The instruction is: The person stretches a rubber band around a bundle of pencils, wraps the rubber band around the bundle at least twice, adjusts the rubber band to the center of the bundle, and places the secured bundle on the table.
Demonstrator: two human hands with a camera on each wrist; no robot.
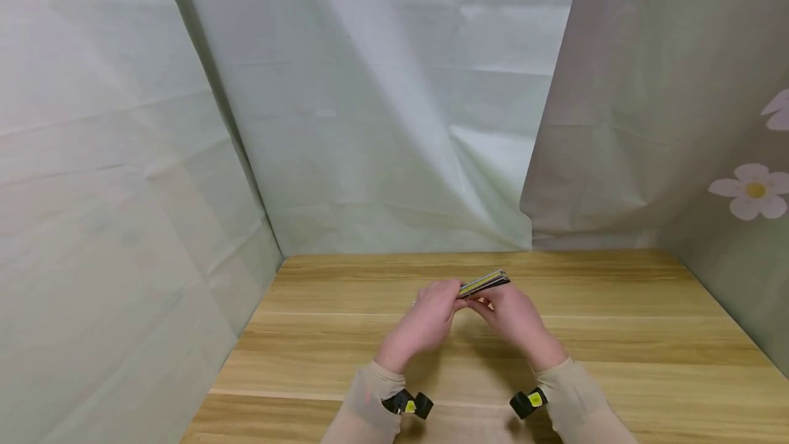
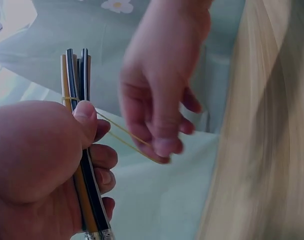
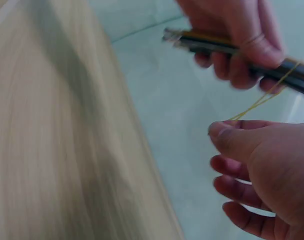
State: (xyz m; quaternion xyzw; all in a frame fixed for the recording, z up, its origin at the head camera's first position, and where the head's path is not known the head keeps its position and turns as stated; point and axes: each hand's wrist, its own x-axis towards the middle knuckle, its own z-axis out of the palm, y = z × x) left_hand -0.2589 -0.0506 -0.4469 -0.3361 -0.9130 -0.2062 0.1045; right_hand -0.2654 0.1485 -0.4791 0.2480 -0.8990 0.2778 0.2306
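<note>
My left hand (image 1: pixel 434 307) grips a bundle of slim pencils (image 2: pixel 95 200), black, yellow and pale, with the thumb laid along them. Silvery metal ends stick out below the palm in the left wrist view. A thin yellow rubber band (image 3: pixel 257 103) loops round the bundle just past the left thumb and is drawn out to one side. Its pulled end is pinched between the thumb and forefinger of my right hand (image 3: pixel 272 165), the other fingers loosely bent. In the head view the right hand (image 1: pixel 514 314) is close beside the left, under the pencils.
Both hands are above a wood-grain table (image 1: pixel 308 348). Pale cloth (image 1: pixel 382 122) hangs behind its far edge and along both sides, with printed flowers (image 1: pixel 755 190) at the right. Dark wrist cameras (image 1: pixel 407 404) are strapped over the sleeves.
</note>
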